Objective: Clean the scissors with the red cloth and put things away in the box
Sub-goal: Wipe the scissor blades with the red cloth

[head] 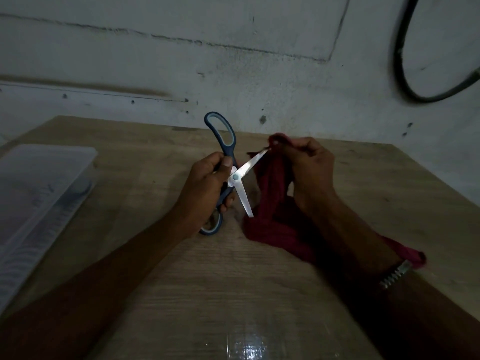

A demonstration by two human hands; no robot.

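My left hand [207, 180] grips the scissors [235, 178] by their dark blue handles, near the pivot, above the middle of the wooden table [207, 281]. The blades are spread wide. One blade points up and right, the other down and right. My right hand [309, 167] pinches the red cloth [272, 198] around the tip of the upper blade. The cloth hangs down from that hand, and its lower part lies bunched on the table under my right forearm. The lower blade's tip touches the cloth.
A translucent plastic box [39, 193] with its lid on lies at the table's left edge. A grey wall rises close behind the table. A black cable loop [405, 81] hangs on the wall at the upper right. A metal bracelet [396, 274] is on my right wrist.
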